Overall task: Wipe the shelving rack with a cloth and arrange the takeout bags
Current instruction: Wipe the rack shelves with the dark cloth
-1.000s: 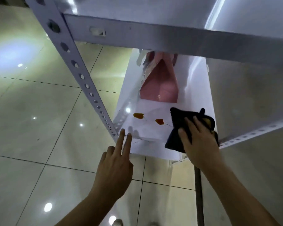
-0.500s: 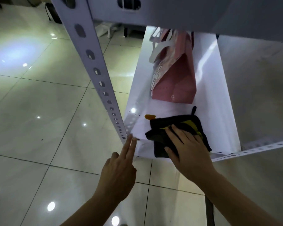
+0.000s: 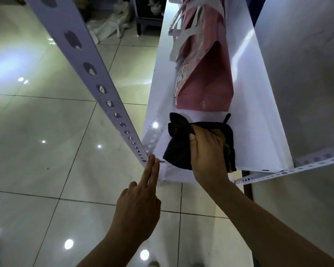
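Note:
A white shelf board [image 3: 255, 116] of the metal rack runs away from me. My right hand [image 3: 206, 151] presses a dark cloth [image 3: 178, 149] with a yellow patch flat on the shelf's near end. A pink takeout bag [image 3: 206, 83] with white handles lies on the shelf just beyond the cloth, with more pink bags behind it. My left hand [image 3: 139, 201] holds nothing; two straight fingers touch the shelf's front left corner at the foot of the perforated upright [image 3: 96, 79]. No stains show around the cloth.
A glossy tiled floor [image 3: 46, 141] spreads to the left and below. A perforated rail [image 3: 289, 171] runs off to the right from the shelf's near edge. White sacks [image 3: 112, 22] and dark furniture legs stand at the far end of the floor.
My right hand slid the cloth leftward over the two orange-brown stains, which no longer show. The view moved closer and lower along the shelf. My left hand kept its place at the corner.

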A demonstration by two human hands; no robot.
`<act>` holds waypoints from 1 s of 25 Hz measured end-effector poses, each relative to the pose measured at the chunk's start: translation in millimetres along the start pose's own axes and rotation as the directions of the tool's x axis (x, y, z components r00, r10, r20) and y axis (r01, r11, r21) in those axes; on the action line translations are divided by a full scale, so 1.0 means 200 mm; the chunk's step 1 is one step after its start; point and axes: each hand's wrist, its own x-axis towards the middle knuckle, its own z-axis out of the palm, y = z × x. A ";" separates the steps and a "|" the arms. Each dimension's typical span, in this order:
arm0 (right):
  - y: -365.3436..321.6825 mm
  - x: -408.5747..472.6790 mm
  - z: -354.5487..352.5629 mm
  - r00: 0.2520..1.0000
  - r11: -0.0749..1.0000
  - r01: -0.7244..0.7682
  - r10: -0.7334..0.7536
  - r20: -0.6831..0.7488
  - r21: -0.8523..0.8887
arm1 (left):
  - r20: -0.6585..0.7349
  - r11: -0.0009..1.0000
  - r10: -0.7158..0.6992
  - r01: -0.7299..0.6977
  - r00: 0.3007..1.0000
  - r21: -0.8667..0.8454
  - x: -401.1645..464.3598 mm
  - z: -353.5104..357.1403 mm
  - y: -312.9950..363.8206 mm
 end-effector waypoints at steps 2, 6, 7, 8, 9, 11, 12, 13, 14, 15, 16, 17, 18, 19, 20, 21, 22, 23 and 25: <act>-0.04 0.10 0.05 0.991 0.995 0.019 -0.006 0.131 -0.098 | 0.004 1.000 -0.002 0.002 1.000 -0.016 0.01 0.01 0.00; -0.11 0.23 0.18 0.923 0.926 0.189 -0.054 0.380 -0.327 | 0.027 1.000 -0.007 0.008 1.000 -0.028 0.01 0.00 0.02; -0.11 0.23 0.20 0.916 0.913 0.210 -0.059 0.397 -0.350 | 0.033 1.000 -0.005 0.005 0.999 -0.010 0.01 -0.01 0.02; -0.11 0.22 0.20 0.914 0.902 0.224 -0.062 0.401 -0.370 | 0.037 1.000 -0.006 0.005 0.999 0.009 0.01 -0.01 0.02; -0.10 0.20 0.19 0.917 0.898 0.223 -0.061 0.395 -0.379 | 0.037 1.000 -0.006 0.005 0.999 0.026 0.01 -0.02 0.02; -0.09 0.12 0.15 0.933 0.920 0.187 -0.057 0.355 -0.345 | 0.040 0.998 -0.001 -0.002 0.999 0.062 0.01 -0.03 0.01; -0.08 0.06 0.12 0.945 0.934 0.155 -0.046 0.323 -0.321 | 0.048 0.997 0.004 -0.008 0.999 0.080 0.00 -0.04 0.01; -0.06 0.00 0.08 0.955 0.942 0.130 -0.035 0.294 -0.310 | 0.052 0.995 0.013 -0.018 0.999 0.095 0.00 -0.04 0.01; -0.03 -0.07 0.04 0.963 0.942 0.110 -0.023 0.267 -0.318 | 0.049 0.994 0.025 -0.030 0.999 0.104 0.00 -0.05 0.00; 0.02 -0.14 0.00 0.971 0.937 0.086 -0.003 0.239 -0.340 | 0.039 0.993 0.035 -0.039 0.999 0.113 0.00 -0.05 0.00; 0.08 -0.19 -0.05 0.977 0.929 0.057 0.024 0.212 -0.367 | 0.027 0.992 0.039 -0.042 0.999 0.117 0.00 -0.06 0.00; 0.13 -0.23 -0.11 0.981 0.917 0.028 0.052 0.188 -0.397 | 0.016 0.993 0.037 -0.039 0.999 0.115 -0.01 -0.06 0.00; 0.18 -0.23 -0.15 0.982 0.906 0.001 0.078 0.170 -0.424 | 0.007 0.994 0.033 -0.034 0.999 0.104 -0.01 -0.06 0.00; 0.23 -0.20 -0.19 0.982 0.894 -0.026 0.106 0.154 -0.448 | 0.001 0.996 0.029 -0.029 1.000 0.089 -0.01 -0.06 0.00; 0.26 -0.16 -0.20 0.981 0.880 -0.060 0.140 0.137 -0.471 | -0.005 0.997 0.024 -0.024 1.000 0.075 -0.02 -0.06 0.01; 0.29 -0.11 -0.21 0.976 0.865 -0.107 0.185 0.114 -0.491 | -0.011 0.998 0.017 -0.017 1.000 0.066 -0.02 -0.06 0.01; 0.32 -0.04 -0.22 0.965 0.851 -0.166 0.245 0.096 -0.498 | -0.014 0.998 0.010 -0.010 1.000 0.061 -0.02 -0.06 0.02; 0.34 0.02 -0.23 0.947 0.840 -0.226 0.307 0.090 -0.493 | -0.013 0.998 0.004 -0.003 1.000 0.056 -0.02 -0.06 0.02; 0.36 0.07 -0.24 0.934 0.837 -0.267 0.347 0.088 -0.478 | 0.003 0.999 -0.014 0.014 1.000 0.033 -0.02 -0.05 0.03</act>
